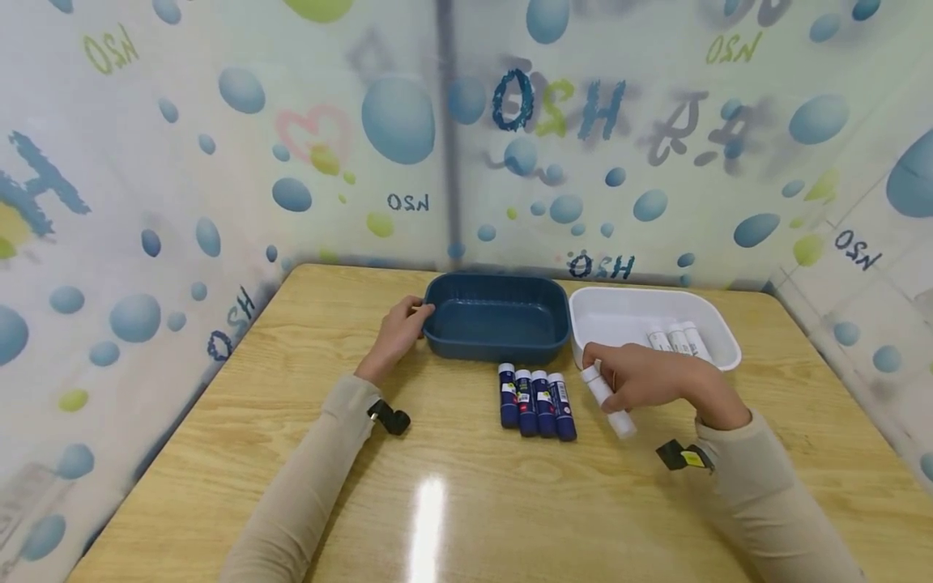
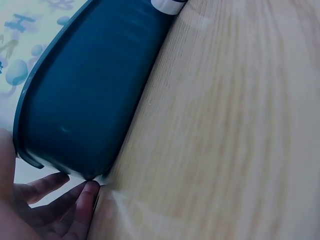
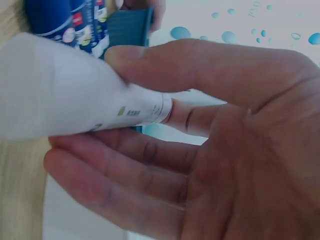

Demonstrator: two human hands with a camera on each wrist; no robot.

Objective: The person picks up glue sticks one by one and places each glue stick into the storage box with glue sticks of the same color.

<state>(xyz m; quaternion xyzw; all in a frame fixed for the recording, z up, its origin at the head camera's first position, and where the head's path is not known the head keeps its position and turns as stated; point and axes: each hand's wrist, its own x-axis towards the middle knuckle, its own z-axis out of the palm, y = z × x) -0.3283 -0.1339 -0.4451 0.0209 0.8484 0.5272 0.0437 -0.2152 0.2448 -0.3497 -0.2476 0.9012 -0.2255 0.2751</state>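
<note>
My left hand (image 1: 399, 330) grips the left end of a dark blue plastic bin (image 1: 496, 352). In the left wrist view its fingertips touch the bin's end wall near the table. My right hand (image 1: 652, 376) holds a white glue stick (image 1: 608, 403) between thumb and fingers, tilted, in front of the white bin (image 1: 717, 312). The right wrist view shows this white tube (image 3: 75, 90) close up, with small print towards one end. Three similar white sticks (image 1: 679, 338) lie inside the white bin. Several navy glue sticks (image 1: 526, 403) with white ends lie side by side before the blue bin.
Both bins stand next to each other near the back edge of the wooden table (image 1: 350, 502). A curtain (image 1: 401, 121) with a bubble print hangs behind and along the sides. Each wrist wears a dark strap piece.
</note>
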